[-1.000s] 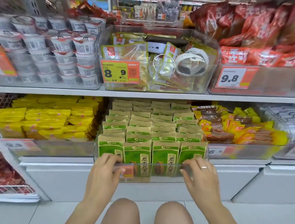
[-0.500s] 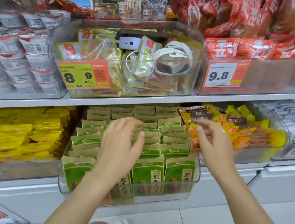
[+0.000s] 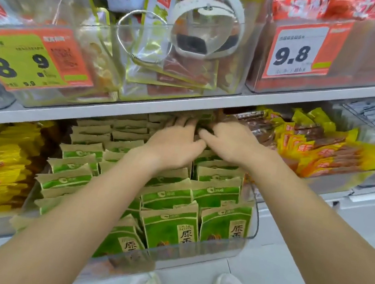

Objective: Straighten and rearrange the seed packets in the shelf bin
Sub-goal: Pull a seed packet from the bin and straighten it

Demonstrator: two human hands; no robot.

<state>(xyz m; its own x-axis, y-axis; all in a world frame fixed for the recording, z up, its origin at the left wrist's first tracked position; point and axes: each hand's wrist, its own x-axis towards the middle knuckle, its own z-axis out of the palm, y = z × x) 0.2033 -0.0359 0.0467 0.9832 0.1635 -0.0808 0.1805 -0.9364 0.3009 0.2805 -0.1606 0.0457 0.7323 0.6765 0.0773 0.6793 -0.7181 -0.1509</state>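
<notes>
Nearest me, the clear shelf bin (image 3: 253, 223) held green seed packets (image 3: 169, 227) standing in rows. Farther in, the left hand (image 3: 176, 145) and right hand (image 3: 231, 142) lay side by side on the back rows under the upper shelf (image 3: 186, 105); their fingertips were hidden, so the grip was unclear.
</notes>
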